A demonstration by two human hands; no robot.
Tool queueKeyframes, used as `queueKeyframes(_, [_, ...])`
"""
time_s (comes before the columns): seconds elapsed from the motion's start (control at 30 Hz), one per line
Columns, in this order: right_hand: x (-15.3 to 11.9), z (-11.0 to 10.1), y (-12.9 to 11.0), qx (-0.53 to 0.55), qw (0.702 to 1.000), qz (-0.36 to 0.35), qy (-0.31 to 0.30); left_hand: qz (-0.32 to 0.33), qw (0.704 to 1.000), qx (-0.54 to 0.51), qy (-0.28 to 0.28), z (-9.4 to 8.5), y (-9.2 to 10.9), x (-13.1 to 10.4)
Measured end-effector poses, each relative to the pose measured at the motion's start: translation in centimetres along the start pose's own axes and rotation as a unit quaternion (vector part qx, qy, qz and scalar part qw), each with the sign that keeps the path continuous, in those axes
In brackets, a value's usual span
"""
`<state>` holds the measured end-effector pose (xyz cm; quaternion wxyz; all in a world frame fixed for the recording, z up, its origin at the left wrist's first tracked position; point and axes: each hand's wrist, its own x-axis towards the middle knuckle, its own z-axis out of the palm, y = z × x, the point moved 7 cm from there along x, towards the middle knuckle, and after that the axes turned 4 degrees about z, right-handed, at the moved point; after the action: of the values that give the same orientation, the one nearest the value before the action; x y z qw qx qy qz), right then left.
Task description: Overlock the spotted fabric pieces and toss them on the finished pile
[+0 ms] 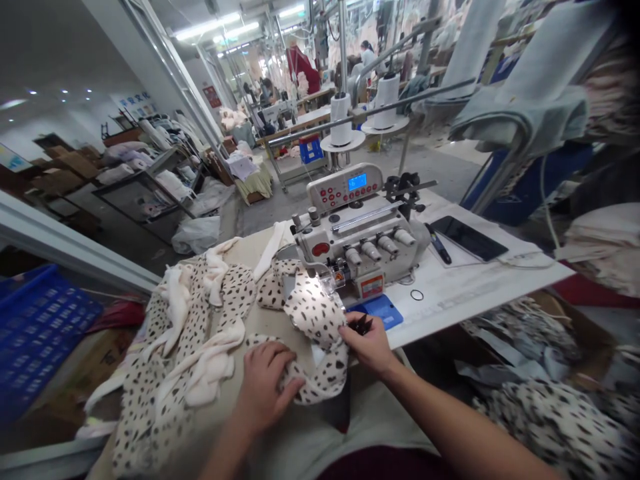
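Cream fabric with black spots (315,310) lies under the presser foot area of a white overlock sewing machine (360,233), lit by its lamp. My right hand (369,343) pinches the fabric's right edge between thumb and finger. A dark, pointed tool (361,325), perhaps thread snips, is tucked in the same hand. My left hand (267,380) rests on the near-left part of the fabric, thumb apart from the fingers, its fingertips partly hidden in the folds. More spotted pieces with plain cream strips (185,333) are heaped on the table left of this hand.
Right of the machine lie a black phone (470,238), a dark pen-like cutter (438,244) and a black ring (417,295). White thread cones (341,120) stand behind. A blue basket (43,333) is at far left; spotted fabric (555,427) fills the lower right.
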<state>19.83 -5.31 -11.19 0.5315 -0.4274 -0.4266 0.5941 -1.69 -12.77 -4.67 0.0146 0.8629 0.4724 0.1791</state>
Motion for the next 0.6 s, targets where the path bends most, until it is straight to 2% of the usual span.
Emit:
queueKeyframes(0.1, [-0.1,0.1,-0.2,-0.02,1.0,0.001,0.009,0.044,0.998,0.039,-0.024,-0.1,0.9,-1.0])
queueKeyframes(0.17, [-0.2,0.1,-0.7,-0.039,0.999,0.002,0.016,0.085,0.995,0.043,-0.01,0.7,3.0,-1.6])
queueKeyframes(0.27, [-0.5,0.0,-2.2,-0.075,0.997,0.003,0.028,0.113,0.992,0.01,0.059,2.4,7.2,-2.6])
queueKeyframes(0.37, [-0.6,-0.2,-3.6,-0.112,0.993,0.008,0.036,0.087,0.994,-0.055,0.041,5.1,10.3,-2.8])
queueKeyframes(0.43, [-0.7,-0.1,-4.0,-0.125,0.991,0.02,0.03,0.01,0.988,-0.152,0.026,6.3,10.3,-2.3])
queueKeyframes(0.47, [-0.7,0.0,-4.0,-0.125,0.991,0.029,0.021,-0.056,0.975,-0.212,0.037,6.6,9.5,-2.0])
queueKeyframes(0.5, [-0.8,0.2,-4.0,-0.122,0.992,0.039,0.008,-0.137,0.949,-0.277,0.057,6.7,8.4,-1.7])
queueKeyframes(0.53, [-0.9,0.5,-3.9,-0.117,0.992,0.048,-0.008,-0.222,0.91,-0.34,0.086,6.8,7.1,-1.5])
queueKeyframes(0.6, [-1.3,1.2,-3.6,-0.078,0.993,0.079,-0.041,-0.36,0.804,-0.453,0.141,6.9,5.2,-1.1])
